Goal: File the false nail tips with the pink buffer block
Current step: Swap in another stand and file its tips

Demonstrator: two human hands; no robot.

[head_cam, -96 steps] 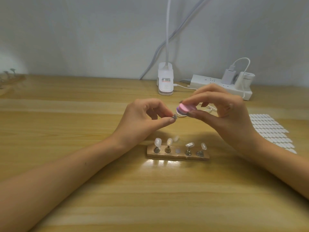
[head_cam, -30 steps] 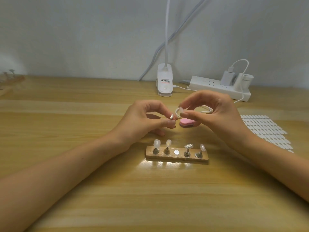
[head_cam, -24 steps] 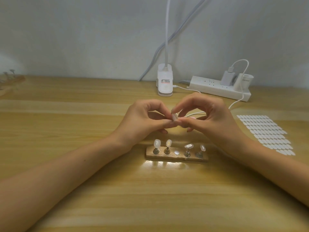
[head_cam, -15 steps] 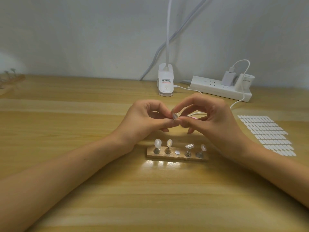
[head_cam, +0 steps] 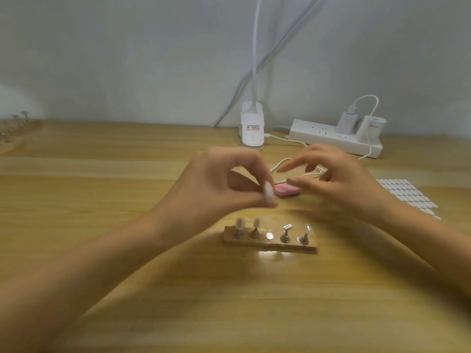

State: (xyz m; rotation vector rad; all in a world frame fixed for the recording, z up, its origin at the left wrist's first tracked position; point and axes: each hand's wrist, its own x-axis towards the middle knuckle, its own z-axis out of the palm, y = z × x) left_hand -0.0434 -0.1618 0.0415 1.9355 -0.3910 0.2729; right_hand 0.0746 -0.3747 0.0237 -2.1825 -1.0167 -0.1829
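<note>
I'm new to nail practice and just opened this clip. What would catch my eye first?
At centre, the left hand pinches a white false nail tip while the right hand hovers, fingers loose, by the pink buffer block lying on the table. Nearer the camera sits a wooden stand holding four more tips on pegs, its middle spot bare.

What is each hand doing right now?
Left hand: pinching a nail tip.
Right hand: open, holding nothing, beside the buffer.
</note>
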